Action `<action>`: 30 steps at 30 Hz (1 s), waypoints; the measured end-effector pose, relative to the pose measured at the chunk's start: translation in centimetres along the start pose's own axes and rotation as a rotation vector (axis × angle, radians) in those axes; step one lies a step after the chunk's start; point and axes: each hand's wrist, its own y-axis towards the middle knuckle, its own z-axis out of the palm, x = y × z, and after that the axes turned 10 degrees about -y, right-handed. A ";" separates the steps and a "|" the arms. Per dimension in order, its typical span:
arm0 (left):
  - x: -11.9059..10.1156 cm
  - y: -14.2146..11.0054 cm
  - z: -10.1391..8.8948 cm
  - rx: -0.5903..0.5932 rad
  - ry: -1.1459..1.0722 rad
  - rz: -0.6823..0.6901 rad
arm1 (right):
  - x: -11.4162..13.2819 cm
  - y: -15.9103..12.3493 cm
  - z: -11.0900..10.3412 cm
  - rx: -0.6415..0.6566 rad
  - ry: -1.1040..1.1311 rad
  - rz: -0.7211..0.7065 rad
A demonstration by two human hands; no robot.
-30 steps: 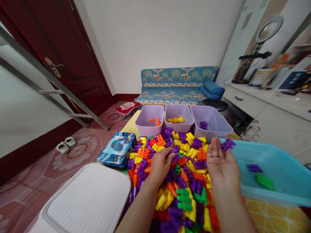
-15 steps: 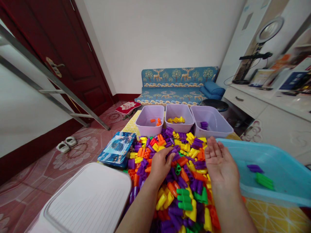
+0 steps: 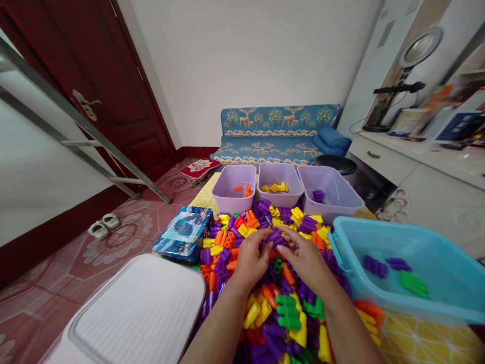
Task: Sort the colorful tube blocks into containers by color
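A heap of plastic toy pieces shaped like joined tubes, in purple, yellow, orange and green, covers the middle of the table. My left hand (image 3: 252, 257) is over the heap, its fingers closed around a purple tube piece (image 3: 278, 237). From the other side my right hand (image 3: 306, 257) meets it, thumb and fingers curled on that same purple piece. The fingers partly hide the piece. To the right, a light-blue tub (image 3: 413, 235) holds purple pieces (image 3: 375, 266) and a green piece (image 3: 414, 284).
Behind the heap stand three lilac bins: one with orange pieces (image 3: 227, 202), one with yellow (image 3: 280, 198), one with purple (image 3: 329, 202). A blue picture box (image 3: 184, 230) and a white lidded container (image 3: 140, 308) sit left. A ladder (image 3: 76, 119) leans by the door.
My right hand, open palm-up beside the blue tub before, has moved left to the purple piece at my left hand. Another purple piece now lies in the tub, and the tub's near-left rim shows.
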 end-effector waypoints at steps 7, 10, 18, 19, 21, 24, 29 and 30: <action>0.1 0.1 -0.1 -0.026 0.017 -0.011 | 0.5 0.1 -0.6 -0.202 0.244 0.081; 0.2 0.1 -0.1 -0.022 0.035 -0.008 | 1.5 0.1 -1.5 -0.607 0.606 0.102; -0.2 0.2 -0.2 0.052 0.105 0.029 | 1.2 0.3 -2.6 -0.472 0.882 0.158; -0.3 0.2 -0.2 0.054 0.117 0.029 | 0.8 0.3 -2.4 -0.371 0.747 0.183; -0.3 0.2 -0.2 0.060 0.150 0.027 | -0.1 0.4 -1.9 -0.227 0.404 0.169; -0.4 0.1 -0.1 0.086 0.227 0.018 | -1.3 0.5 -1.1 -0.162 -0.142 0.021; -0.6 0.2 -0.1 0.159 0.372 0.014 | -1.4 0.2 -0.4 0.025 -0.644 -0.051; -0.6 0.2 -0.1 0.174 0.398 0.012 | -1.2 0.1 -0.4 0.051 -0.684 -0.062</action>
